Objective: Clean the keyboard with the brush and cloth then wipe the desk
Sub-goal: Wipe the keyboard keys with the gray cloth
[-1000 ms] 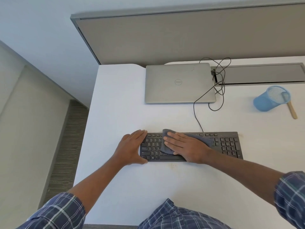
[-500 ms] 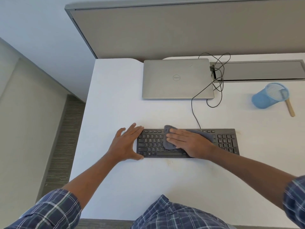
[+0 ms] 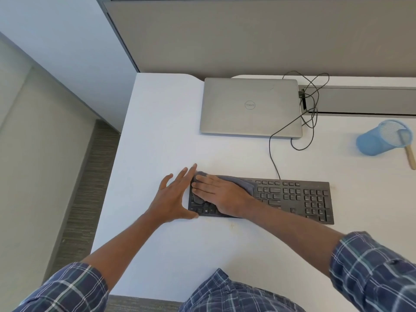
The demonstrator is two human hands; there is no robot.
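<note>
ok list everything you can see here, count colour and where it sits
keyboard: one, black, front middle of the desk
cloth: one, grey, on the keyboard's left half
laptop: one, silver, closed, behind the keyboard
cable: one, black, from the keyboard's back edge, looping right of the laptop
mesh cup: one, blue, far right
brush: one, wooden handle, head in the cup
desk: one, white
partition: one, grey, behind the desk
left hand: fingers straight, at the keyboard's left end
right hand: flat on the cloth
</note>
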